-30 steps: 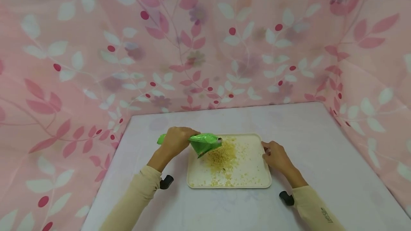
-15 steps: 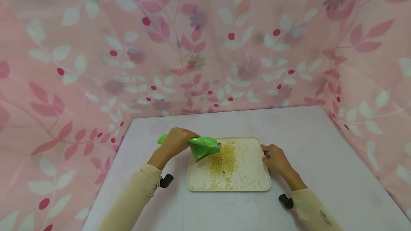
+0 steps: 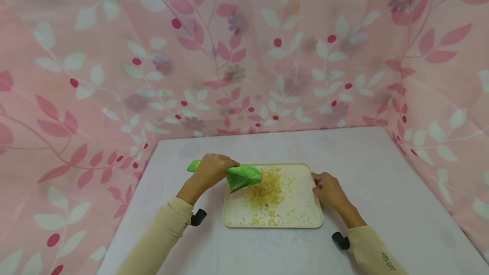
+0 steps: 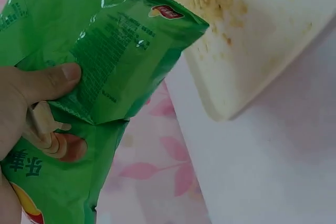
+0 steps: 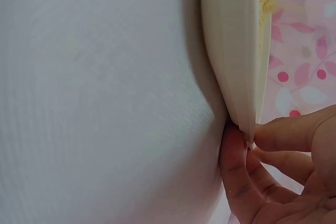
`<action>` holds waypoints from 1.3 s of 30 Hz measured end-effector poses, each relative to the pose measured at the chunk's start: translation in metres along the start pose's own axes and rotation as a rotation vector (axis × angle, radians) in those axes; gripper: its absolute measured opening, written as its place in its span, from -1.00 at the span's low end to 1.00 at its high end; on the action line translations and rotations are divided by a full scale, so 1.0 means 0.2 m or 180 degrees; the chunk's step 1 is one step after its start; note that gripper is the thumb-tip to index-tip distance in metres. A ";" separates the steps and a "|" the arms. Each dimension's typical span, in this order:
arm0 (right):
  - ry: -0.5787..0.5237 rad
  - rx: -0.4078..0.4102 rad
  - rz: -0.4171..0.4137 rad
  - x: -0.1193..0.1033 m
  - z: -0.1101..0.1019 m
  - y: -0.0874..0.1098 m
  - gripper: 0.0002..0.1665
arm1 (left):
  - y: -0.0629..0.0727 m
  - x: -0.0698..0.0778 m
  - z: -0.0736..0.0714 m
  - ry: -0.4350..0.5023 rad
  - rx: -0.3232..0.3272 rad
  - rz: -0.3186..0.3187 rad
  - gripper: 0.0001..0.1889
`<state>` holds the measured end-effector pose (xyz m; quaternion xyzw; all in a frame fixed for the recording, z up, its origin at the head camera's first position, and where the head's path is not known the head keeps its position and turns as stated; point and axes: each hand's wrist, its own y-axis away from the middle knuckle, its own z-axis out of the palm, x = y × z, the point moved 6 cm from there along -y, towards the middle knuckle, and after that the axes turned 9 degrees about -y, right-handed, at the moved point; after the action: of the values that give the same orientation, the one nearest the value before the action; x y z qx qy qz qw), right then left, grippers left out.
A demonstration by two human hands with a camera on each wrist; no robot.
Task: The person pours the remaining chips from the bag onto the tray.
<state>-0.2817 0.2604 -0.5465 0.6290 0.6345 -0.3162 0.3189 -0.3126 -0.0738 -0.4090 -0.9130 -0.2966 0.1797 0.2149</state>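
Note:
A green chip bag [image 3: 244, 176] with printed lettering is gripped by my left hand [image 3: 214, 169], its thumb pressed on the crinkled film in the left wrist view. The bag's right end hangs over the left part of a cream rectangular tray [image 3: 302, 211]. On the tray lies a heap of yellow chip crumbs [image 3: 265, 190], with loose bits scattered towards the front and right. At the tray's right edge, my right hand [image 3: 329, 189] pinches the rim; in the right wrist view, fingers [image 5: 236, 169] reach under it while the thumb is on the rim side.
The tray stands on a table with a whitish cloth [image 3: 275, 249]. Pink floral fabric [image 3: 244, 54] hangs behind the table and along both sides. A black wrist camera [image 3: 198, 217] shows at the left sleeve, and another black camera [image 3: 341, 241] at the right one.
The bag's right end has dipped slightly, its lower corner shifting a little left. Both hands keep their hold, and the crumb heap looks much the same.

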 end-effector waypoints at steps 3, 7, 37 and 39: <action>0.0019 0.0006 -0.0026 0.00 0.00 0.00 -0.35 | 0.00 0.01 -0.02 -0.0051 0.0037 -0.0018 -0.73; 0.0034 0.0003 -0.0063 0.00 -0.01 0.00 -0.36 | -0.04 -0.04 -0.17 0.0506 0.0610 -0.0264 -0.75; -0.0028 -0.0010 -0.0089 0.01 0.01 -0.01 -0.35 | -0.04 -0.02 -0.15 0.0306 0.0287 -0.0008 -0.73; -0.0017 -0.0016 -0.0065 0.02 0.01 0.00 -0.35 | -0.05 -0.06 -0.22 0.0727 0.0633 -0.0185 -0.74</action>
<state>-0.2822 0.2614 -0.5496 0.6209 0.6408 -0.3196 0.3189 -0.3052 -0.0865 -0.3642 -0.8928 -0.2772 0.0968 0.3417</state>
